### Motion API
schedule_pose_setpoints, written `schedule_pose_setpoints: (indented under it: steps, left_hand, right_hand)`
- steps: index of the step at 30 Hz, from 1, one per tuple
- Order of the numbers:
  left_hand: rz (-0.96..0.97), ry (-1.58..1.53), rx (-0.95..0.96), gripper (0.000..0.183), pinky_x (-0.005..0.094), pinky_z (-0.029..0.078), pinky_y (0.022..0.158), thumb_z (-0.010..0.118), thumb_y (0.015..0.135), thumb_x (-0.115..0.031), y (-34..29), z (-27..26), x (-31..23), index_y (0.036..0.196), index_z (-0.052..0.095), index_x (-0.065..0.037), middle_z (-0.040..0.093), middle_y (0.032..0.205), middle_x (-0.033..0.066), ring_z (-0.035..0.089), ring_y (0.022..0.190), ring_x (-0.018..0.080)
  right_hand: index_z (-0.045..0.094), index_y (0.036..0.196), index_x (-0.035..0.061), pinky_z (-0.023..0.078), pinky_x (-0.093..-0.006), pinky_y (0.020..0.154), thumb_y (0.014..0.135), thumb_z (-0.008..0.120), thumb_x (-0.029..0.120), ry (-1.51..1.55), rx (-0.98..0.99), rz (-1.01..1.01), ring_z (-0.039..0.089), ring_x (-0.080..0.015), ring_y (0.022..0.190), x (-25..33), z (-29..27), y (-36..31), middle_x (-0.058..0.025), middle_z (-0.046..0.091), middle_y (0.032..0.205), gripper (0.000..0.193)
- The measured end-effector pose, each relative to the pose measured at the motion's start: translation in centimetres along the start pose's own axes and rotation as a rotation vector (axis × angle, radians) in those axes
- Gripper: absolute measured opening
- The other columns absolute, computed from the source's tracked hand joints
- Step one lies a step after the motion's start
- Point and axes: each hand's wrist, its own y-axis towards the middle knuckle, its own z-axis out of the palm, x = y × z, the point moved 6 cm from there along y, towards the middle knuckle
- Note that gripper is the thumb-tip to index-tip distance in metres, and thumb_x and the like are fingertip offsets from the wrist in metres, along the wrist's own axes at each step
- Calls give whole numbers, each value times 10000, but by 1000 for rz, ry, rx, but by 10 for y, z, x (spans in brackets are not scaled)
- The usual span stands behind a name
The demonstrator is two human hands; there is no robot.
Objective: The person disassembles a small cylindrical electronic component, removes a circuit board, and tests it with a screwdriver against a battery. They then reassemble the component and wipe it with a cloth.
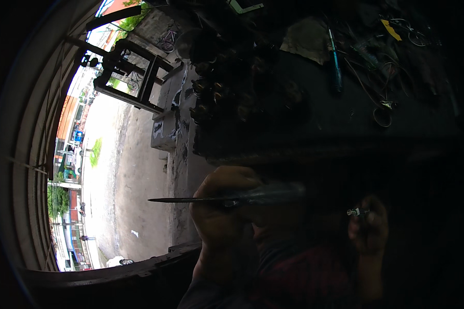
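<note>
Below the dark bench edge, my left hand [219,211] is closed around a slim pointed tool [172,200]. Its dark shaft points left, and a pale, partly see-through handle [273,193] stretches to the right. Shadow keeps the exact kind of tool unclear. Farther right, my right hand [370,229] is closed, pinching a small shiny metal fitting [353,211] between thumb and fingers. The handle end and the fitting are apart. Deep shadow hides some of the fingers on both hands.
A dark workbench [314,116] carries a blue-handled screwdriver [336,64], a yellow piece [391,30], loose wires [366,80] and several dark metal parts [209,92] at its left edge. Left stand a metal frame [131,72] and a concrete block [164,131] beside a bright yard.
</note>
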Motion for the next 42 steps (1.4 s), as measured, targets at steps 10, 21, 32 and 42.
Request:
schedule_pose_setpoints:
  steps: [10,21,32,42]
  left_hand:
    - [-17,-98,2,268,276,585,700,761,724,106,-4,2,7,972,671,57,681,935,154,707,824,193]
    - [-82,-115,-63,149,273,565,628,755,831,6,-10,5,18,915,633,26,673,875,147,688,743,184]
    - [-86,-181,-95,241,261,582,621,845,714,21,-7,15,17,876,666,20,682,850,112,705,770,165]
    - [-91,-137,-98,305,242,566,662,861,645,26,-7,0,24,894,685,10,691,877,100,701,792,159]
  right_hand:
    - [510,1149,-85,642,-402,596,935,585,66,15,-3,24,725,-286,774,0,5,-2,-242,673,966,272]
    - [534,1138,-90,644,-418,586,920,591,51,-9,-9,-10,725,-286,754,2,3,-2,-235,675,959,266]
    - [561,1145,-84,634,-415,580,918,588,33,-20,-44,-12,718,-283,745,7,7,-2,-228,680,907,257]
    - [563,1113,-77,620,-413,536,889,612,40,-53,-118,1,716,-293,699,0,12,-4,-218,676,875,257]
